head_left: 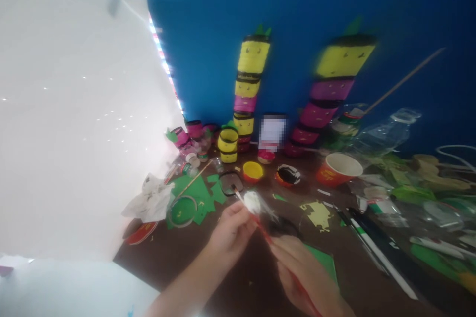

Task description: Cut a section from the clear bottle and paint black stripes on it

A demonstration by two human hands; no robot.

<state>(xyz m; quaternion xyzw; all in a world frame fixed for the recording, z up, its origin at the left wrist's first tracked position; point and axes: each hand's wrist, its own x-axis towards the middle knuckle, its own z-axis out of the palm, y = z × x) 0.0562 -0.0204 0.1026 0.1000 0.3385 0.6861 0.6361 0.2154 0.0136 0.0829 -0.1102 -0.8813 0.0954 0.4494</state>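
A thin paintbrush [265, 232] with a red handle slants across the middle, its dark tip pointing up and left. My right hand [299, 265] is closed around the rear of the handle. The fingers of my left hand [233, 228] are closed near the brush's front end. A small white lump [253, 201] shows just beyond these fingertips; blur hides what it is and whether they touch it. Past the hands stand a yellow paint cup [253, 172] and a cut cup with black paint [288, 175]. A dark-rimmed clear ring [230, 184] lies behind the brush tip.
Stacked yellow and pink bottle pieces [245, 89] stand by the blue wall, with a second stack [323, 104] further right. A red paper cup [339, 169], clear bottles [390, 131] and pens [383, 252] lie right. Green sheet scraps [203, 195] and crumpled tissue [148, 198] lie left.
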